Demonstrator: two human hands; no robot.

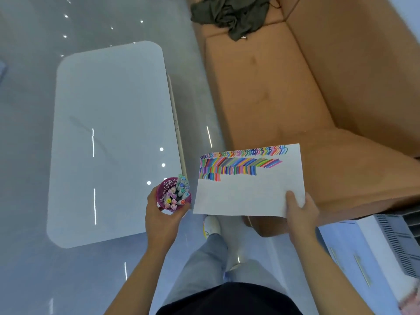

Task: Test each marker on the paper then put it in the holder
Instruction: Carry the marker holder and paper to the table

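Note:
My left hand (162,218) grips a purple mesh holder (164,187) from below, in the air near the corner of a white table. Several markers (179,193) stand in the holder with their coloured caps up. My right hand (300,211) pinches the lower right corner of a white sheet of paper (247,196), held flat above the floor. Rows of short strokes and squiggles in many colours fill the paper's upper part; its lower half is blank.
A white rounded table (109,144) stands to the left on a glossy grey floor. A tan sofa (284,94) fills the right, with a dark green cloth (231,14) on its far end. A white cabinet (375,246) sits at the lower right. My legs and shoe (211,226) are below.

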